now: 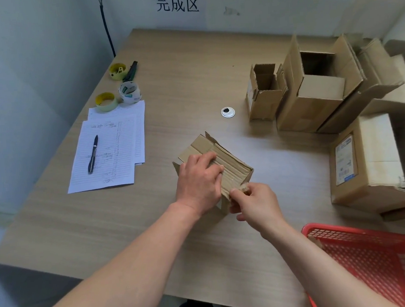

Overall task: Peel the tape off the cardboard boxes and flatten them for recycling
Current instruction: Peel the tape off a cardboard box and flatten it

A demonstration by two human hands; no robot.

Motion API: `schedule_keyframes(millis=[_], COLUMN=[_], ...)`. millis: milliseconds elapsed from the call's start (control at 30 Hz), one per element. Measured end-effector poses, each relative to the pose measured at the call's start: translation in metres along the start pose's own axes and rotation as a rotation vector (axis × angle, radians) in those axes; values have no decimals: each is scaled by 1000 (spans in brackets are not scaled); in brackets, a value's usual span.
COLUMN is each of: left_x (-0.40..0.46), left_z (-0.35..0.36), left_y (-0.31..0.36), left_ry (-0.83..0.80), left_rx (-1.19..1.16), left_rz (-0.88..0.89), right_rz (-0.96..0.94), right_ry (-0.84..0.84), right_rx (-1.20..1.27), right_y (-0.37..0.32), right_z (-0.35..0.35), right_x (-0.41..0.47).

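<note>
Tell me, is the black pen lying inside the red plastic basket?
No, the black pen lies on the lined white paper sheets at the table's left, far from the red plastic basket at the right.

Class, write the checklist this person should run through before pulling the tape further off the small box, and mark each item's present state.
1. Left hand presses on the small box: ok.
2. Right hand pinches the tape end: ok.
3. Small box rests on the table: ok.
4. Red basket close by the right hand for scraps: ok.
5. Tape coming away whole: cannot tell.
</note>
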State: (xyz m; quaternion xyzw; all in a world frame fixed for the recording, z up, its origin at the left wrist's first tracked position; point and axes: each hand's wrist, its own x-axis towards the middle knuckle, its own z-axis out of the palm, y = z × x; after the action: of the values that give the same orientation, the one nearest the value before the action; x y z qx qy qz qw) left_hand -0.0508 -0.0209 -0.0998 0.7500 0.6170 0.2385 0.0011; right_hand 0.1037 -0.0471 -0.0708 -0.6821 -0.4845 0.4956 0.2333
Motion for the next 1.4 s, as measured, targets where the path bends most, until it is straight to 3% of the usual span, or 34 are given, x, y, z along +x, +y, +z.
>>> schedule_keyframes(millis=[200,333,433,633,1000,1267,1400], left_x=[0,-1,3,2,-4,-4,-3], left_z=[0,0,-3,-18,-15,-17,-18], left_y=[-2,-6,-7,-7,-9,-6,-10], left_ry=[4,5,-26,-276,-231,-268,-305], left_rx=[-26,-58,-87,-42,-20,-1,14], left_rz=[10,11,-6,11,9,17,27], right_rz=[-9,-39,-58,-92,-236,-106,-186], right_ry=[-275,-403,-429,-456,-400,-541,-570], right_rx=[321,295,275,278,-3,150,-57], right_y=[17,18,16,20,21,20,7], right_z=[-18,-27,-30,-29,-29,-38,-41], right_x=[3,11,17,23,32,34,38])
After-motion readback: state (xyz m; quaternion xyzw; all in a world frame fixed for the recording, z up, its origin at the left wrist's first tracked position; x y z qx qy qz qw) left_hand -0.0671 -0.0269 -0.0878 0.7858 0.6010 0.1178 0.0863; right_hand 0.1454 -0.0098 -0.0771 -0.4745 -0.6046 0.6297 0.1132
